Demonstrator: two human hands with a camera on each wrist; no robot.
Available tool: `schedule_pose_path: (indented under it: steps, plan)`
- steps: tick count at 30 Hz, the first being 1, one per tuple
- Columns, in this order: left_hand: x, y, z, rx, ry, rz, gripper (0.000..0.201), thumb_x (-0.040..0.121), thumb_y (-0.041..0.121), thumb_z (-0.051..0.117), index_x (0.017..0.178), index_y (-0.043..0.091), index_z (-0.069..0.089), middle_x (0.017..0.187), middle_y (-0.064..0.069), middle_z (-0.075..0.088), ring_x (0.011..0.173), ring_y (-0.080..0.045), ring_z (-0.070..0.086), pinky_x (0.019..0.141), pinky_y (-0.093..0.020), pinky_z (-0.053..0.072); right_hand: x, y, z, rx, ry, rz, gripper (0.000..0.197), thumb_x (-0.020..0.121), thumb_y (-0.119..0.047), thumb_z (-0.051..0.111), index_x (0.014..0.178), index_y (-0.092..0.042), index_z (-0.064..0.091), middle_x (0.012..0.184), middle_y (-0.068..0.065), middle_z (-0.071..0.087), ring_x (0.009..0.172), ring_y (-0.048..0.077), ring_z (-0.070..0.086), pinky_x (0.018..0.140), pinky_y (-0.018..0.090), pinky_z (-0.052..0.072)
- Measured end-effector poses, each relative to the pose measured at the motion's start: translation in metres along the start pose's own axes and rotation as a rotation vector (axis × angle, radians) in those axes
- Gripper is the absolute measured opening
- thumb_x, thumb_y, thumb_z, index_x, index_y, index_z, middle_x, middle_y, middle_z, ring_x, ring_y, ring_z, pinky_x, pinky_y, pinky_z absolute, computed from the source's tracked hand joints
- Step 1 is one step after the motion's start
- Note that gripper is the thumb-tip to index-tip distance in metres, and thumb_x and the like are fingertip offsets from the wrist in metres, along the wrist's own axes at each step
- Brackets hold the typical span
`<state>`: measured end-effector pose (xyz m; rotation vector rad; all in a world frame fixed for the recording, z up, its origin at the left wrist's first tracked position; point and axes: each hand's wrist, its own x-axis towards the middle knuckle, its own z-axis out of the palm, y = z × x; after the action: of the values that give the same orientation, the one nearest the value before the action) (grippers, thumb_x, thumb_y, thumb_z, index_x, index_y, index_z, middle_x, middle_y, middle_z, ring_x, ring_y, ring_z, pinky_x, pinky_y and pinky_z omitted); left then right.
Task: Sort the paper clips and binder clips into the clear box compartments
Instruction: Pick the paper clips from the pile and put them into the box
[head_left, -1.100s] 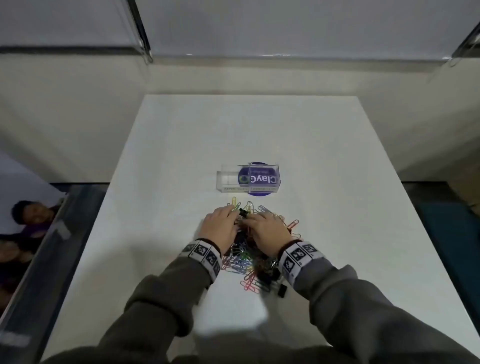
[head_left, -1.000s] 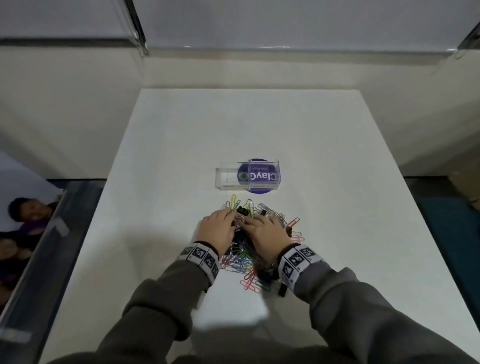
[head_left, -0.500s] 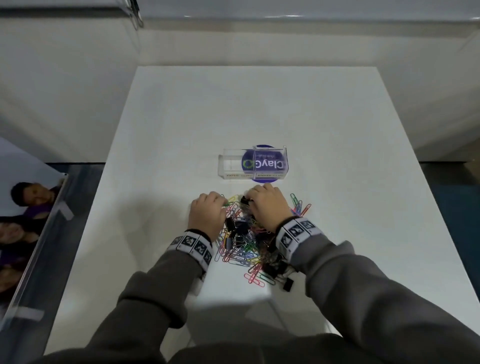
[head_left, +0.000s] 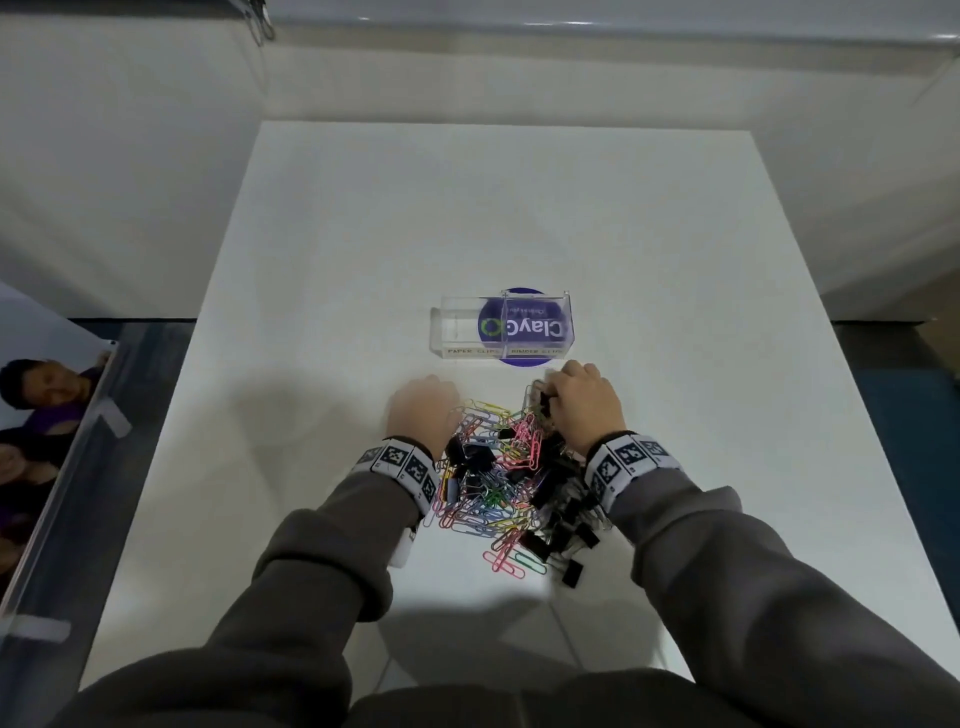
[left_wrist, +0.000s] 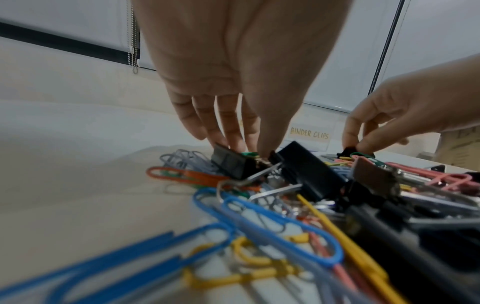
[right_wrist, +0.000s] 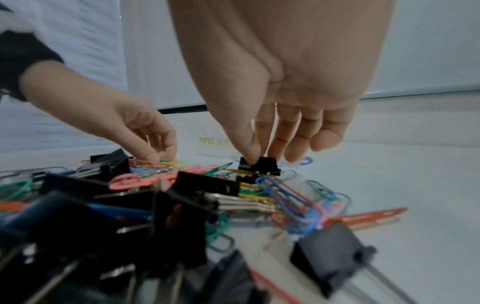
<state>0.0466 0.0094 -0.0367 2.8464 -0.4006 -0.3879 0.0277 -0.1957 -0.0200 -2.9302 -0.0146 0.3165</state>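
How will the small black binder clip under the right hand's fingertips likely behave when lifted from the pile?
The black binder clip looks small and stiff, so the right hand should lift it easily. It sits on tangled paper clips, so one may snag and trail along.

— Light is coming down soft and even from above; the table (head_left: 519, 208) is glowing pale, with dull shadows pooling under the sleeves (head_left: 322, 561) at the near edge.

— Any glare?

— Only a faint sheen along the far sill. The wide lens is bending the table's sides outward.

— And the wrist views?

— The nearest clips (left_wrist: 155, 257) are smearing into blur, and the palms up top are going soft too.
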Motion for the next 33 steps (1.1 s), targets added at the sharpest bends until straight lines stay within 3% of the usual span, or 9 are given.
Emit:
schedule_pose_path:
  steps: [4, 9, 15, 20, 25, 29, 31, 33]
  plan:
    - [0.003, 0.002, 0.002, -0.054, 0.003, 0.007, 0.018, 0.091, 0.023, 0.049, 0.102, 0.013, 0.058, 0.108, -0.007, 0.056, 0.103, -0.026, 0.049, 0.088, -0.035, 0.039, -0.001, -0.012, -0.002, 0.042, 0.100, -0.098, 0.026, 0.090, -0.013, 0.045, 0.111, -0.007, 0.059, 0.114, 0.011, 0.060, 0.106, 0.030, 0.050, 0.086, 0.039, 0.040]
    - [0.002, 0.003, -0.001, -0.097, -0.033, -0.005, 0.021, 0.090, 0.025, 0.053, 0.106, 0.011, 0.056, 0.110, -0.008, 0.056, 0.104, -0.027, 0.051, 0.089, -0.036, 0.042, 0.004, -0.047, 0.009, -0.041, -0.125, -0.212, 0.035, 0.086, -0.036, 0.055, 0.117, -0.018, 0.057, 0.124, 0.005, 0.054, 0.115, 0.028, 0.044, 0.097, 0.043, 0.034]
    - [0.000, 0.001, -0.002, -0.212, -0.133, -0.047, 0.016, 0.086, 0.017, 0.060, 0.099, 0.009, 0.058, 0.100, -0.011, 0.059, 0.093, -0.029, 0.056, 0.084, -0.040, 0.045, 0.003, -0.063, 0.017, -0.123, -0.093, -0.199, 0.022, 0.090, -0.015, 0.048, 0.110, -0.009, 0.055, 0.116, 0.011, 0.059, 0.112, 0.030, 0.051, 0.096, 0.040, 0.033]
    - [-0.002, -0.004, -0.001, -0.247, -0.145, -0.036, 0.007, 0.084, 0.014, 0.061, 0.089, 0.009, 0.059, 0.096, -0.010, 0.060, 0.091, -0.029, 0.056, 0.083, -0.039, 0.045, 0.001, -0.055, 0.016, -0.149, -0.127, -0.197, 0.023, 0.089, -0.010, 0.044, 0.111, -0.006, 0.051, 0.115, 0.013, 0.058, 0.111, 0.031, 0.051, 0.099, 0.043, 0.032]
    - [-0.006, -0.009, -0.010, -0.365, -0.054, -0.041, 0.007, 0.083, 0.022, 0.063, 0.085, 0.017, 0.059, 0.080, 0.000, 0.064, 0.082, -0.024, 0.060, 0.080, -0.036, 0.047, 0.009, -0.047, -0.003, 0.116, -0.102, -0.110, 0.009, 0.089, -0.012, 0.050, 0.093, -0.013, 0.058, 0.101, 0.007, 0.066, 0.101, 0.028, 0.056, 0.097, 0.040, 0.032]
    - [-0.007, -0.007, -0.020, -0.575, 0.091, -0.079, 0.004, 0.083, 0.021, 0.063, 0.083, 0.019, 0.060, 0.076, 0.003, 0.062, 0.076, -0.022, 0.062, 0.073, -0.032, 0.047, 0.037, -0.052, -0.036, 0.446, 0.027, -0.083, 0.007, 0.088, -0.009, 0.056, 0.090, -0.004, 0.060, 0.094, 0.013, 0.068, 0.089, 0.027, 0.061, 0.085, 0.039, 0.049]
    - [-0.006, -0.004, -0.026, -0.670, 0.137, -0.092, 0.003, 0.083, 0.019, 0.063, 0.085, 0.016, 0.062, 0.074, 0.001, 0.062, 0.075, -0.022, 0.063, 0.071, -0.030, 0.048, 0.056, -0.056, -0.050, 0.478, 0.040, -0.078, 0.006, 0.086, -0.007, 0.056, 0.089, -0.004, 0.060, 0.094, 0.013, 0.067, 0.085, 0.026, 0.060, 0.077, 0.032, 0.047]
    - [-0.004, 0.000, -0.035, -0.751, 0.177, -0.095, 0.005, 0.084, 0.016, 0.063, 0.088, 0.013, 0.063, 0.076, -0.001, 0.061, 0.073, -0.021, 0.063, 0.067, -0.025, 0.049, 0.072, -0.061, -0.057, 0.484, 0.033, -0.073, 0.006, 0.084, -0.005, 0.056, 0.088, -0.004, 0.061, 0.093, 0.013, 0.068, 0.085, 0.027, 0.060, 0.076, 0.032, 0.047]
